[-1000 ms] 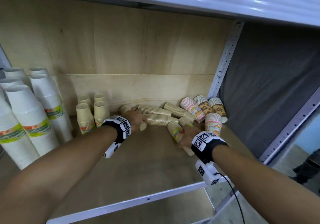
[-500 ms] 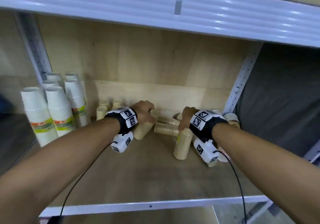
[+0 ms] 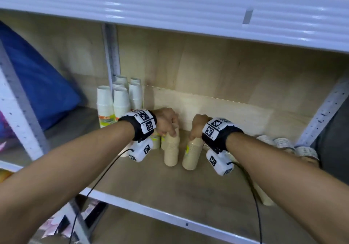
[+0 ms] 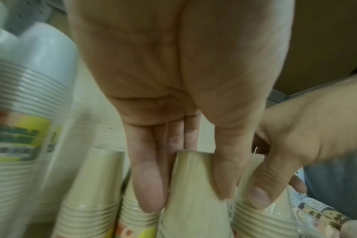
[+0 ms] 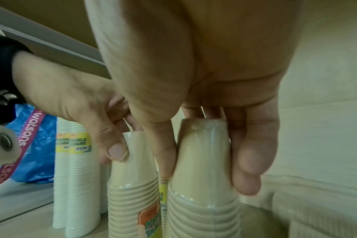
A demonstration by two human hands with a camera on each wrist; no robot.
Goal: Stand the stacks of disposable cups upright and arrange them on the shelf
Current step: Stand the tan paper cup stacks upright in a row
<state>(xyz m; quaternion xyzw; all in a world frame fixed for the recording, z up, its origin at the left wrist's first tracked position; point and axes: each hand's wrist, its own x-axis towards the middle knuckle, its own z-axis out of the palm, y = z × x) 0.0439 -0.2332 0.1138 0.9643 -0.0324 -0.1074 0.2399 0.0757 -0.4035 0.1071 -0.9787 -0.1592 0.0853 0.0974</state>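
Two wrapped stacks of tan paper cups stand upright side by side, upside down, on the wooden shelf (image 3: pixel 151 183). My left hand (image 3: pixel 171 130) (image 4: pixel 187 196) pinches the top of the left tan stack (image 3: pixel 171 153) (image 4: pixel 194 209) between thumb and fingers. In the same way my right hand (image 3: pixel 194 136) (image 5: pixel 206 177) grips the top of the right tan stack (image 3: pixel 191 156) (image 5: pixel 204 209). More upright tan stacks (image 4: pixel 92 193) stand just left of them, partly hidden behind my left wrist in the head view.
Tall white cup stacks (image 3: pixel 113 104) stand at the shelf's back left by a steel post (image 3: pixel 111 54). Printed cup stacks (image 3: pixel 283 142) lie on their sides at the right. Another tan stack (image 3: pixel 264 196) lies under my right forearm. A blue bag (image 3: pixel 37 85) fills the neighbouring bay.
Both hands have lifted their tan stacks from lying or tilted to upright and brought them close together. The head view has swung left.
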